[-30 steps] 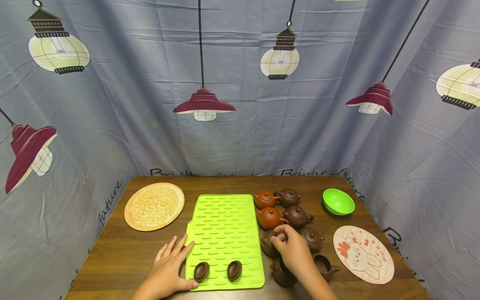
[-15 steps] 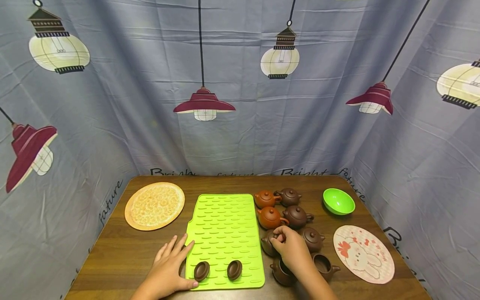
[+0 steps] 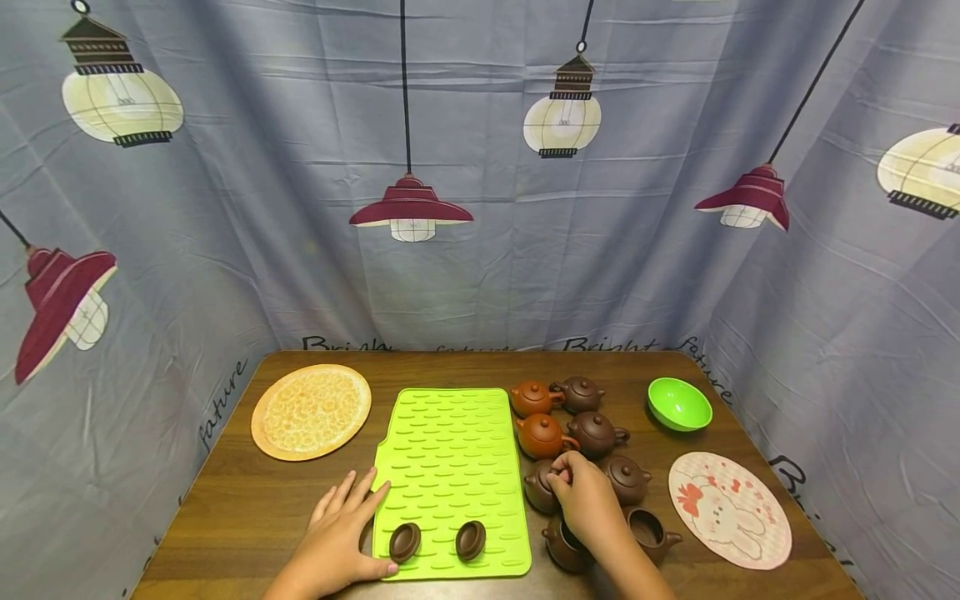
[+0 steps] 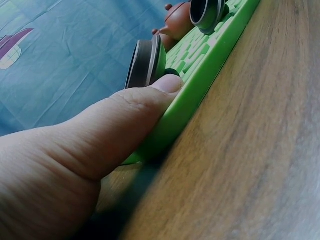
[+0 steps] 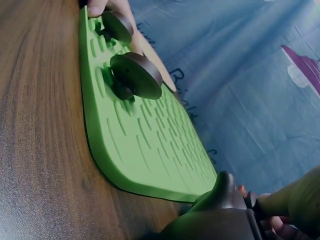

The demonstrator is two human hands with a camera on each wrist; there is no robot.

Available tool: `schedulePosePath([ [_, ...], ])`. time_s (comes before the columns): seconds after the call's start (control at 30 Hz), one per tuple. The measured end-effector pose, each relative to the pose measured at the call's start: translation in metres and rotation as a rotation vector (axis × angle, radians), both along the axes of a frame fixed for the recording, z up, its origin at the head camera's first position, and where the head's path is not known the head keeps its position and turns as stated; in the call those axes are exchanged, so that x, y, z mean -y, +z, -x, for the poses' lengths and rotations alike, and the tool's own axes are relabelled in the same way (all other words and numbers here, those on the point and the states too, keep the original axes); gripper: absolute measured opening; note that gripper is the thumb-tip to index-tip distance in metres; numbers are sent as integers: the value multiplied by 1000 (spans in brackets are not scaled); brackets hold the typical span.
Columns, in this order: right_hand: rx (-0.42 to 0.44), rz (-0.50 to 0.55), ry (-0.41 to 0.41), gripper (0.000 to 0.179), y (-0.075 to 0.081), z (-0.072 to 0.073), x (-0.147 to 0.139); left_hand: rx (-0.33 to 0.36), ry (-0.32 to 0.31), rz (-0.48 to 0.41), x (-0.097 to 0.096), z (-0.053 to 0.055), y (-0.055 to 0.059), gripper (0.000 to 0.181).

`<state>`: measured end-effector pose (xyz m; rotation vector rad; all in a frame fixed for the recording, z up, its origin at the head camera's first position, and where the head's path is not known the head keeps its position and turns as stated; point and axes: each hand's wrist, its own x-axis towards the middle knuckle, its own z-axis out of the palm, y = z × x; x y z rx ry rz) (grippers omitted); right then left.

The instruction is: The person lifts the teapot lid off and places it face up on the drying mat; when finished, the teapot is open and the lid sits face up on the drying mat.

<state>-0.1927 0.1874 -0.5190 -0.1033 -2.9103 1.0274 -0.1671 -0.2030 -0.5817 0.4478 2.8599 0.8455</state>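
Observation:
My right hand (image 3: 592,502) pinches the knob of a dark brown teapot's lid; the lid sits on the teapot (image 3: 537,490). In the right wrist view the spout of that teapot (image 5: 222,197) points up beside the fingertips. Spread along the left edge of a lime green ridged mat (image 3: 453,454), my left hand (image 3: 335,537) has its thumb on the near corner. Two brown teapot lids lie tipped on their knobs near the mat's front: one lid (image 3: 405,542) beside the left thumb, another lid (image 3: 470,541) to its right.
Two lidless brown teapots, one (image 3: 562,546) partly under the right wrist and one (image 3: 651,535) beyond it, stand nearest. Behind are orange teapots (image 3: 542,437) and lidded brown teapots (image 3: 594,434). A green bowl (image 3: 679,405), rabbit mat (image 3: 729,511) and round biscuit-patterned mat (image 3: 311,412) flank them.

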Motion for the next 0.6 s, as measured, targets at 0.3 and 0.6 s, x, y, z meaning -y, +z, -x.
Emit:
schedulePosePath([
  [0.3, 33, 66, 9, 11, 0, -5, -6, 9, -6, 13, 0, -1, 0, 121],
  [0.6, 50, 186, -14, 13, 4, -6, -9, -9, -1, 16, 0, 1, -3, 121],
])
